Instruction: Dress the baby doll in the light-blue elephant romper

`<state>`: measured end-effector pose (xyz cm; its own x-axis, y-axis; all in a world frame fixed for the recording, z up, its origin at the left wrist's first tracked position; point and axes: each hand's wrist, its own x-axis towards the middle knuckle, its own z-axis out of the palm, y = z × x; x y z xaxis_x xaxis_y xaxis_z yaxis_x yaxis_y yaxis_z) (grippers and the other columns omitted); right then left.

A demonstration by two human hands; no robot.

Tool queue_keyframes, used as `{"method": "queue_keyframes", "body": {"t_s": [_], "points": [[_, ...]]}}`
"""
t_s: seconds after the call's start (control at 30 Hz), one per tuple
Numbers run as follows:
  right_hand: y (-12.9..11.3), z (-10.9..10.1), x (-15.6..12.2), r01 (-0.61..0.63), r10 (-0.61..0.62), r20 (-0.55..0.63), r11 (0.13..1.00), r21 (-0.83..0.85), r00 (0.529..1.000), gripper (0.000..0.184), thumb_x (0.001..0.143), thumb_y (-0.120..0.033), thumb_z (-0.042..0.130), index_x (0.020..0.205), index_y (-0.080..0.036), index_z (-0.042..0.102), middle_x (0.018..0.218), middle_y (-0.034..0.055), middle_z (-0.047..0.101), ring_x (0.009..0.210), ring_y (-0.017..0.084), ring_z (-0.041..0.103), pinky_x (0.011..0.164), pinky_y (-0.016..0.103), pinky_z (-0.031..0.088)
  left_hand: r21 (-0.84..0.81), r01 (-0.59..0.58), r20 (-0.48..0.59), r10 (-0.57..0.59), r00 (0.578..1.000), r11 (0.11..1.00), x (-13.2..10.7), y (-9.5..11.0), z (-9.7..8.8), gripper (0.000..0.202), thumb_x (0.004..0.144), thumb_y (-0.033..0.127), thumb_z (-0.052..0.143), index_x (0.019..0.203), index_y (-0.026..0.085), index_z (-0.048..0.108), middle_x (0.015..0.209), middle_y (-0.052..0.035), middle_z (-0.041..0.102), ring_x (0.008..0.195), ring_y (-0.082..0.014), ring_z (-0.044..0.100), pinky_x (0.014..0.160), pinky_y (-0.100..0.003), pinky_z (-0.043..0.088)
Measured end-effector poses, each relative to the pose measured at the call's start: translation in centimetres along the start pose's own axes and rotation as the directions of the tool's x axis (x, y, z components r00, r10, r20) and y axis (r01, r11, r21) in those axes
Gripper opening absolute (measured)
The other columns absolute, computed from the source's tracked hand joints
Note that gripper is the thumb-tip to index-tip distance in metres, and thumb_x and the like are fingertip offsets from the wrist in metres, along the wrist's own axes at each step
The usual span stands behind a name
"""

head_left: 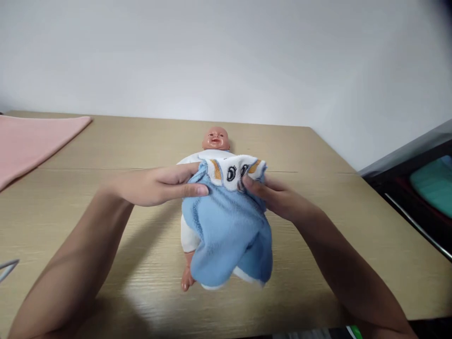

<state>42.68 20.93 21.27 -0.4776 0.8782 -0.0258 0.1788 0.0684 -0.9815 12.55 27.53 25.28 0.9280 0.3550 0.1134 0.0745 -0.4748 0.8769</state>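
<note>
"At the blue cloth, what was the grip?"
"Left hand and right hand pinched its upper corners, over the doll on the table."
"The step?"
"Spreading it, seemingly; the next move probably called for level sides."

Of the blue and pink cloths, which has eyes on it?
The blue cloth, held by the left hand and right hand: its white patch bears black eyes. The pink cloth, lying on the table at left, shows none.
</note>
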Motion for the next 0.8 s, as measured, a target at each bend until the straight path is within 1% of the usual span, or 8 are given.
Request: {"method": "queue_keyframes", "body": {"t_s": [0.07,0.13,0.2,0.27,0.37,0.5,0.63,0.8], "points": [[0.5,-0.4,0.4,-0.082,0.071,0.213,0.996,0.046,0.975,0.065,0.100,-0.073,0.078,0.148,-0.030,0.076,0.149,0.0067,0.077,0.146,0.032,0.068,0.123,0.044,0.056,-0.088,0.025,0.000,-0.025,1.000,0.996,0.5,-0.5,0.3,0.034,0.116,0.047,0.063,0.135,0.020,0.074,0.121,-0.0102,0.080,0.118,-0.0257,0.075,0.106,-0.037,0.064],[0.4,-0.8,0.5,-0.128,0.106,0.398,0.991,0.031,0.911,0.072,0.090,-0.065,0.092,0.150,-0.028,0.075,0.143,0.0068,0.080,0.141,0.032,0.072,0.116,0.041,0.061,-0.193,0.108,0.017,-0.107,0.994,0.975,0.8,-1.1,0.5,0.039,0.115,0.053,0.062,0.133,0.021,0.075,0.115,-0.0091,0.081,0.109,-0.0247,0.076,0.096,-0.034,0.066],[0.2,-0.9,0.5,-0.120,0.106,0.418,0.993,0.007,0.902,0.070,0.087,-0.055,0.098,0.147,-0.027,0.076,0.139,0.0052,0.082,0.137,0.031,0.074,0.112,0.039,0.063,-0.229,0.189,0.038,-0.186,0.982,0.955,0.9,-1.6,0.6,0.039,0.111,0.057,0.068,0.117,0.019,0.077,0.102,-0.0066,0.079,0.094,-0.0225,0.075,0.080,-0.028,0.065],[0.0,-0.7,0.4,-0.078,0.069,0.325,0.997,0.014,0.943,0.061,0.089,-0.053,0.096,0.141,-0.026,0.080,0.135,0.0047,0.083,0.132,0.030,0.076,0.112,0.040,0.063,-0.244,0.197,0.127,-0.170,0.977,0.950,1.0,-2.0,0.6,0.042,0.099,0.059,0.084,0.099,0.018,0.077,0.086,-0.0033,0.074,0.077,-0.0198,0.070,0.065,-0.025,0.059],[0.4,0.2,0.5,-0.055,0.037,0.153,0.992,0.115,0.988,0.056,0.092,-0.061,0.091,0.133,-0.024,0.084,0.132,0.0062,0.084,0.131,0.031,0.076,0.120,0.046,0.060,-0.364,0.180,0.282,-0.076,0.956,0.914,1.2,-2.3,0.8,0.042,0.079,0.050,0.102,0.095,0.018,0.080,0.081,-0.0036,0.075,0.073,-0.0216,0.070,0.065,-0.027,0.061],[1.2,1.8,0.9,-0.067,0.077,-0.013,0.932,0.356,0.997,0.055,0.100,-0.066,0.082,0.140,-0.028,0.080,0.135,0.0064,0.084,0.131,0.028,0.077,0.128,0.047,0.055,-0.518,0.061,0.104,-0.008,0.995,0.853,1.4,-3.1,1.7,0.029,0.087,0.043,0.096,0.088,0.020,0.079,0.072,-0.0041,0.074,0.071,-0.0231,0.075,0.069,-0.031,0.067],[0.7,2.4,1.2,-0.118,0.161,-0.070,0.903,0.413,0.984,0.053,0.100,-0.064,0.083,0.139,-0.029,0.078,0.133,0.0070,0.084,0.129,0.029,0.079,0.123,0.046,0.061,-0.592,0.006,-0.027,-0.027,0.999,0.806,0.9,-4.5,2.2,0.031,0.096,0.050,0.090,0.090,0.020,0.080,0.072,-0.0040,0.075,0.070,-0.0201,0.076,0.070,-0.028,0.067],[-0.8,2.3,1.1,-0.160,0.290,-0.274,0.896,0.413,0.917,0.060,0.093,-0.072,0.087,0.132,-0.027,0.079,0.134,0.0084,0.084,0.128,0.032,0.078,0.121,0.049,0.063,-0.607,0.175,0.092,-0.150,0.984,0.775,1.3,-4.2,2.5,0.025,0.096,0.038,0.093,0.113,0.022,0.085,0.103,-0.0038,0.086,0.097,-0.0190,0.081,0.087,-0.022,0.067]]}}
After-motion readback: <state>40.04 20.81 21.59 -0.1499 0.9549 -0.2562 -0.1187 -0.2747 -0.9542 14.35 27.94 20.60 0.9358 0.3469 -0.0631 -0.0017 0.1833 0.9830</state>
